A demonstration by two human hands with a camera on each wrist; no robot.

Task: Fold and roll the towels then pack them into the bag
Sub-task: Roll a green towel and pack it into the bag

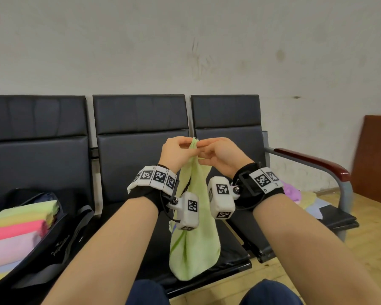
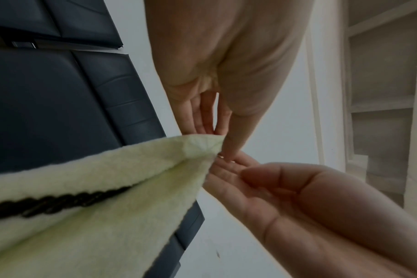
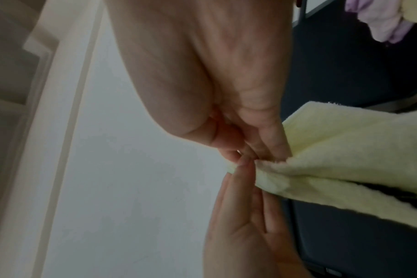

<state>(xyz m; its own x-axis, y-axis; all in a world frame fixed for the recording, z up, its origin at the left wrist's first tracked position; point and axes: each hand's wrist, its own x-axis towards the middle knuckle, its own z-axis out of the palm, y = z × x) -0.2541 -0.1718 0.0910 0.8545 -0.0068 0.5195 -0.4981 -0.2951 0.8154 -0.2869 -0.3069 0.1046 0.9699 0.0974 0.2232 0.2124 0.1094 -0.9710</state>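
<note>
Nearest the person, one pale green terry towel [image 1: 195, 238] is hanging lengthwise over the front edge of the middle black padded seat [image 1: 233, 245], its lower end touching the cushion, so the step in hand looks like the start of folding: finding and matching corners before any roll is made. Just above, the left hand [image 1: 176, 151] is pinching the towel's top corner between thumb and fingertips, and the right hand [image 1: 220, 154] is meeting it at the same corner, fingers curled in; the right wrist view is dim, so the right hand is probably pinching a second layer, though that is not certain. The next move, as a judgement, calls for drawing the two hands apart along the top edge to spread the cloth flat, then laying it on the seat to fold. At near left, one open black fabric bag [image 1: 59, 236] is sitting on the left seat and is holding about six folded towels [image 1: 18, 230] in green, yellow, pink, pale pink, lilac and yellow. At far right, a loose heap of unfolded purple and yellow towels [image 1: 297, 195] is lying on the right seat, count unclear.
</note>
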